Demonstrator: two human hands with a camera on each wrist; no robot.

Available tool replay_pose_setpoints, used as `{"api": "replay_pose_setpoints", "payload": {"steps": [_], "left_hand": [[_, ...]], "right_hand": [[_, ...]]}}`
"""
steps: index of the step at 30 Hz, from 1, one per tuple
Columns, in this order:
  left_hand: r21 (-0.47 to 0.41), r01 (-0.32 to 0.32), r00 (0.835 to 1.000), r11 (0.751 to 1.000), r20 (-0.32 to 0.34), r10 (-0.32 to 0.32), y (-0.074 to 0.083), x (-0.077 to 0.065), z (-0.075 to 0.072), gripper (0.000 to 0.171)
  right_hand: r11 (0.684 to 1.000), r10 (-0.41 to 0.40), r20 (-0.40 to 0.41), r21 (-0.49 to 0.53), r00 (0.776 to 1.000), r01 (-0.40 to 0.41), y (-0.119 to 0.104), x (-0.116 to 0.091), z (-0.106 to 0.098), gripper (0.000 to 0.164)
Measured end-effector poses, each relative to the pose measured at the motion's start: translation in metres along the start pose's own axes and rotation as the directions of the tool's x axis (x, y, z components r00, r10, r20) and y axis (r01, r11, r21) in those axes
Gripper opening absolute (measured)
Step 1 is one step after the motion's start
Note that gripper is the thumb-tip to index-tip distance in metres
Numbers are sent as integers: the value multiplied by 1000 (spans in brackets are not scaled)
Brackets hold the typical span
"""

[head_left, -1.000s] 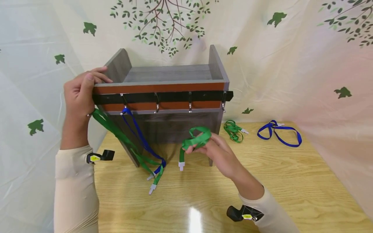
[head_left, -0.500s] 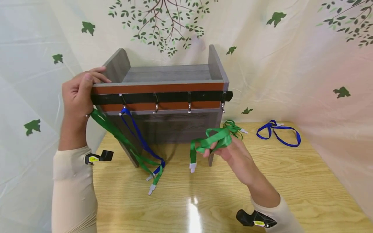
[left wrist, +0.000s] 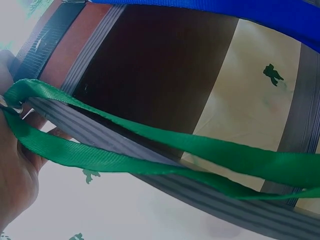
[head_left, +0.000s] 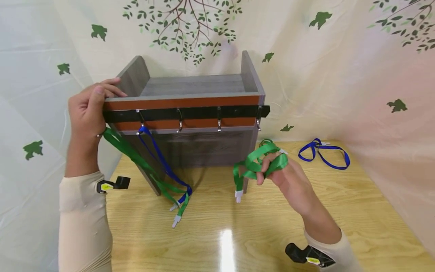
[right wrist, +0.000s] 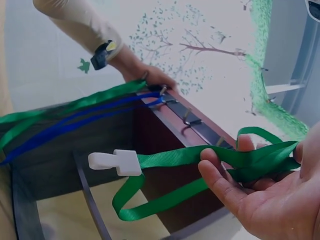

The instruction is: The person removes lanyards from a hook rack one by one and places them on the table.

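My left hand (head_left: 89, 111) grips the top left corner of a grey wooden shelf (head_left: 197, 84), fingers over the edge and thumb at the front. A hook rail (head_left: 200, 113) runs along the shelf's front. From its left end, by my left wrist, hangs a green lanyard (head_left: 134, 154); a blue lanyard (head_left: 160, 155) hangs from the hook beside it. My right hand (head_left: 293, 189) holds another green lanyard (right wrist: 172, 156), looped over the fingers, in front of the shelf's lower right. Its white clip (right wrist: 127, 162) dangles to the left.
On the wooden table (head_left: 204, 241), a blue lanyard (head_left: 346, 156) lies at the back right. Another green lanyard (head_left: 266, 142) lies by the shelf's right side, mostly hidden behind my right hand. A printed cloth backdrop (head_left: 306, 75) stands behind.
My right hand has moved to the right with the green lanyard, now covering most of the one on the table. My left hand keeps its grip on the shelf.
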State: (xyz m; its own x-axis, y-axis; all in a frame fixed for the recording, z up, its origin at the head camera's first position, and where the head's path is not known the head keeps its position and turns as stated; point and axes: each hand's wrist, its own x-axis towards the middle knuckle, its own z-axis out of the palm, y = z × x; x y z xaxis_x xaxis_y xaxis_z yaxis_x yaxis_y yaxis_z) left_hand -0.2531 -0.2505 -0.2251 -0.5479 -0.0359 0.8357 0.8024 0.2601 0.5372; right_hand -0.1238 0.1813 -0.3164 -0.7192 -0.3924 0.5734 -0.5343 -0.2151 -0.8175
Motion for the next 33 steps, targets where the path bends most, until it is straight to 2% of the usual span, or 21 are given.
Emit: {"api": "replay_pose_setpoints", "payload": {"steps": [8,17,21,29,31,33], "left_hand": [[24,6,1000,1000,2,-6,2,-1,-2,42],[16,10,1000,1000,3,-10,0,1,0,40],[26,12,1000,1000,-2,-12,1,1,-1,41],[10,-2,1000,1000,-4,2,0,0,-3,41],[10,1,1000,1000,0,-1,-1,0,-3,41],[13,6,1000,1000,2,-6,0,0,-2,41]], "right_hand": [[998,-60,-63,5,996,60,-4,-1,-17,51],[974,-80,-151,200,985,110,-3,-4,-51,58],[967,-72,-186,229,980,115,-1,-4,-64,61],[963,-64,-229,242,971,120,2,-6,-88,59],[965,-48,-258,236,965,111,1,-10,-95,58],[979,-20,-318,184,948,82,0,-13,-101,58]]}}
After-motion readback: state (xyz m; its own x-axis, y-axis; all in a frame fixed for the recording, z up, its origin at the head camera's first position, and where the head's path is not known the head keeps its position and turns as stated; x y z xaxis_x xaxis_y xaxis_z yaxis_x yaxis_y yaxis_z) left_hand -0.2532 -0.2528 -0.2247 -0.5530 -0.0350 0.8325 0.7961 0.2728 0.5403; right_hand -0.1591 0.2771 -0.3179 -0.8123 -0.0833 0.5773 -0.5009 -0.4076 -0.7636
